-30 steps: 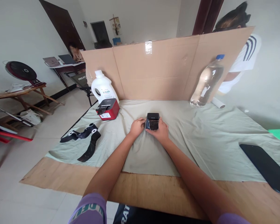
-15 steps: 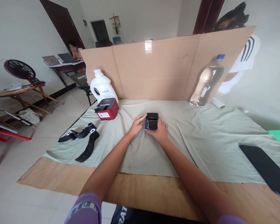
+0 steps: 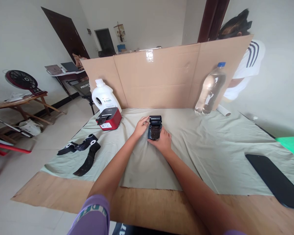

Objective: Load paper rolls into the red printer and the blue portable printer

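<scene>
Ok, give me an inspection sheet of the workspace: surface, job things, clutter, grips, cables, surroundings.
Surface: rumpled cloth over a wooden board.
Job things: black device, lid raised, dark strip at its front.
Clutter: black rolls, red box, white jug at left; bottle, phone at right.
Grips: right grip holds the black device's right side; left grip at the lid's left edge, contact unclear.
Cables: nothing seen.
Surroundings: cardboard behind; fan at left; person behind the cardboard at right.

I can read "PROJE" on the chair back at upper left; the purple sleeve at lower left shows "DE", and dark cloth along the bottom, "AT".
</scene>
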Demonstrator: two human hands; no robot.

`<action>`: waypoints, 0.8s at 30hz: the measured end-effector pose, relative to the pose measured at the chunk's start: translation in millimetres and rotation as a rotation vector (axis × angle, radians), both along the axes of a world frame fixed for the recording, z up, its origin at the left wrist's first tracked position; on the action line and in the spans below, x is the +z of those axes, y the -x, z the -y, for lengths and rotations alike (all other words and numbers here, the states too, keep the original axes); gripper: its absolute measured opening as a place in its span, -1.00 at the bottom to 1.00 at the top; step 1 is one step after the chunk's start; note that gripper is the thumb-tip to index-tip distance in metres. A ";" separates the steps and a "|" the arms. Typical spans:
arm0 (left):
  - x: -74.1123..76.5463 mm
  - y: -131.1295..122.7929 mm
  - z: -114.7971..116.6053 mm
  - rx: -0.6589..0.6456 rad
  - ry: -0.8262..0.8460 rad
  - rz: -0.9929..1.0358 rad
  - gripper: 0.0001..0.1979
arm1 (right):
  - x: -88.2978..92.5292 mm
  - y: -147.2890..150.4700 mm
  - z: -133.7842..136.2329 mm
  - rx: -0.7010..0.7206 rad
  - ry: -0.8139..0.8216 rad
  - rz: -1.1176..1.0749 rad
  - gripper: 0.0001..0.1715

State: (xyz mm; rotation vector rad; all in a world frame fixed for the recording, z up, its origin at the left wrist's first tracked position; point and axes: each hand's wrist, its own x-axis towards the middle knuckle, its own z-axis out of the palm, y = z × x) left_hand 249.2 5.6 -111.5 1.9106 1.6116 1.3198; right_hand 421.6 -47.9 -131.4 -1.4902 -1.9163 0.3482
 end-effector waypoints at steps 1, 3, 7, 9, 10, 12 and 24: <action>1.7 -1.8 -4.3 0.011 0.016 -0.012 -0.54 | 0.5 -0.2 0.4 0.001 -0.001 -0.003 0.18; 4.5 -4.0 -8.4 0.024 0.047 -0.036 -0.53 | 1.0 -0.6 1.1 0.005 -0.002 -0.008 0.17; 13.2 -5.5 0.5 0.068 0.072 -0.111 -0.54 | 0.1 -0.4 1.1 0.005 0.002 -0.010 0.17; 22.9 -8.6 7.4 0.104 0.049 -0.152 -0.59 | -1.0 0.2 0.5 0.003 0.001 -0.008 0.18; 29.2 -11.5 9.5 0.103 0.048 -0.215 -0.63 | -1.6 0.5 0.1 0.003 -0.001 -0.008 0.18; 43.5 -19.7 9.0 0.048 0.091 -0.418 -0.70 | -2.9 0.9 -0.7 0.004 -0.006 -0.007 0.18; 66.6 -58.5 -30.0 -0.138 0.388 -0.789 -0.80 | -3.1 1.2 -2.2 -0.007 0.000 0.017 0.22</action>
